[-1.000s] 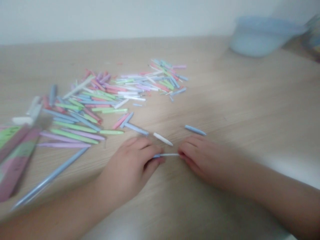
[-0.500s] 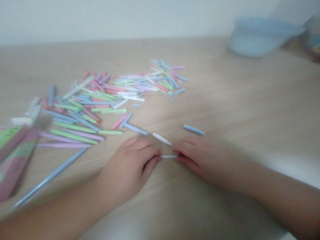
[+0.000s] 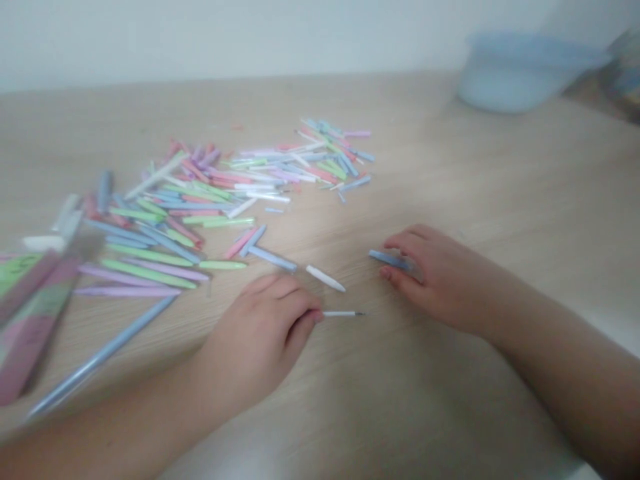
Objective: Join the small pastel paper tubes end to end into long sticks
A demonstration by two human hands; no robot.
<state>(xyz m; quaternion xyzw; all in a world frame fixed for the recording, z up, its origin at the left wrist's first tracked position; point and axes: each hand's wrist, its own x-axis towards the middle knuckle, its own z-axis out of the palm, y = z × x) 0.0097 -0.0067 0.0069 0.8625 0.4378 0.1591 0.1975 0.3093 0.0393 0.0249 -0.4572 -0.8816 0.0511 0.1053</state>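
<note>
My left hand (image 3: 263,327) pinches a thin white stick (image 3: 343,313) with a dark pointed tip, which sticks out to the right from its fingertips. My right hand (image 3: 437,280) has closed its thumb and fingers around a short blue paper stick (image 3: 390,261), partly covering it. A white paper stick (image 3: 325,278) lies on the wooden table (image 3: 450,167) between my hands, just above the left fingers. A blue paper stick (image 3: 273,258) lies a little further left.
A loose heap of pastel paper sticks (image 3: 225,187) spreads over the table's left and middle. A long blue stick (image 3: 100,357) lies near my left forearm. Pink-and-green paper packets (image 3: 30,320) lie at the left edge. A pale blue tub (image 3: 515,73) stands at the back right.
My right hand has let go of the thin white stick and moved up and right onto the blue paper stick. The thin stick stays in my left hand, its dark tip now showing.
</note>
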